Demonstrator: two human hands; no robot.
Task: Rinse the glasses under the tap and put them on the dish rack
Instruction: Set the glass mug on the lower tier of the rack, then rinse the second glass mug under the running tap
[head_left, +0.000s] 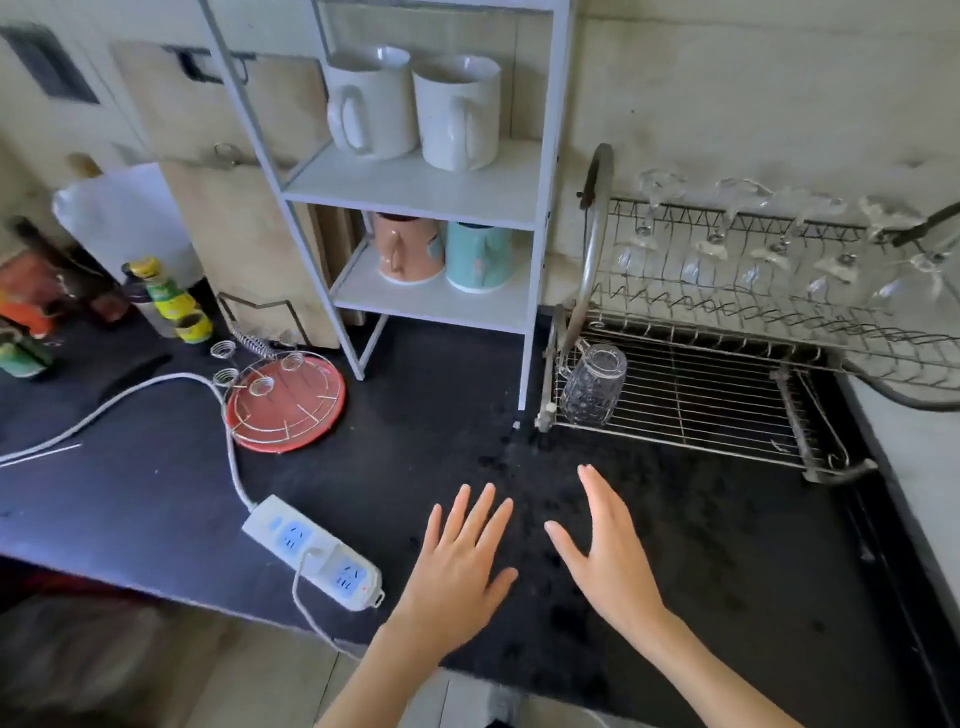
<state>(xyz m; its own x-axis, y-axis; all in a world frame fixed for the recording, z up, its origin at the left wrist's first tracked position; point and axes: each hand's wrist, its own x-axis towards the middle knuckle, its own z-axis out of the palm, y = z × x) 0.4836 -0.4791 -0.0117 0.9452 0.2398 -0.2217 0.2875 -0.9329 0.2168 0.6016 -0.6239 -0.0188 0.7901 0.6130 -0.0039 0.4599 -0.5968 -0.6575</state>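
Note:
A clear glass mug stands upside down at the left end of the metal dish rack's lower tier. Several stemmed glasses hang upside down along the rack's upper tier. My left hand hovers over the dark counter with fingers spread and straight, holding nothing. My right hand is beside it, edge-on, fingers straight, also empty. Both hands are well in front of the rack. No tap is in view.
A white power strip with its cable lies left of my left hand. A red round tray with a wire frame sits further back. A white shelf unit holds mugs. Bottles stand at far left. The black counter has wet spots.

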